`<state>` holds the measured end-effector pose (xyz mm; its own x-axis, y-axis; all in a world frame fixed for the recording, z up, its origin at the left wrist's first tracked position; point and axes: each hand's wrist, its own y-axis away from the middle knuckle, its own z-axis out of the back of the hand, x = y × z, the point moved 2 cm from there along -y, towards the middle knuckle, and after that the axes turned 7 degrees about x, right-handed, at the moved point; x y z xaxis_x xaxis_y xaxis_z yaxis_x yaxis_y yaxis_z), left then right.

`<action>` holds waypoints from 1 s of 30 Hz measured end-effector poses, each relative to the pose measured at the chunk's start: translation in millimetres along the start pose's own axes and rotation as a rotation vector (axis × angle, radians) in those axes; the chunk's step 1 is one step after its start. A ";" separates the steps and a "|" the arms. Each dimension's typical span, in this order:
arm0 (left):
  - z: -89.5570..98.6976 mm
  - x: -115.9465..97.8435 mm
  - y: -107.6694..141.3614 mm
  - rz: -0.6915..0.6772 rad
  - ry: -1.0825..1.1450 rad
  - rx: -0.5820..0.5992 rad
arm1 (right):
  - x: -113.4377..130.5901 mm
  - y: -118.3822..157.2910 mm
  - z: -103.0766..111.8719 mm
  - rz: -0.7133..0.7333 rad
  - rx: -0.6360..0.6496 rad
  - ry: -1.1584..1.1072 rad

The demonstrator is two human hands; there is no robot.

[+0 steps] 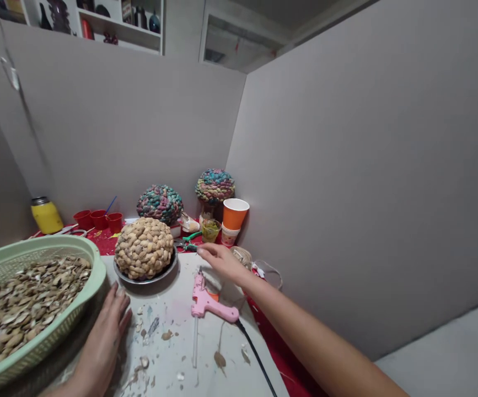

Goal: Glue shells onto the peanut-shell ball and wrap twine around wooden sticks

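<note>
My left hand (105, 333) lies flat on the white board, fingers spread a little, beside the green basket (95, 275) of shell pieces. Just beyond its fingertips, a ball covered in tan nutshell-like pieces (144, 248) rests in a shallow metal dish (139, 282). Stretched forward over the far edge of the board, my right hand (224, 263) has its fingertips at the handle end of green-handled pliers (189, 247); I cannot make out a grip. Below that hand lies a pink glue gun (205, 303), with a clear glue stick (195, 342) sticking out behind it.
Two multicoloured shell balls (160, 204) stand at the back. Red cups (99, 219) and a yellow bottle (47, 215) are at back left. An orange cup (235, 214) stands by the right partition (346, 165). The glue gun's black cord (257, 355) runs toward me past scattered shell bits.
</note>
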<state>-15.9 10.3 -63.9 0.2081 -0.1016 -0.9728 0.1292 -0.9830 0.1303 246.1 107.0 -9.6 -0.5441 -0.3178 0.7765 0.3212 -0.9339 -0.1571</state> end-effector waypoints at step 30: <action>104.1 -67.4 67.0 -0.633 -0.730 0.444 | -5.7 103.5 -21.4 -0.134 0.127 0.335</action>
<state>-122.2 -64.6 -9.6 -0.4246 0.5255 -0.7372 -0.3861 -0.8417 -0.3776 265.9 8.6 -43.3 -0.8045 -0.2496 0.5389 0.3121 -0.9497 0.0260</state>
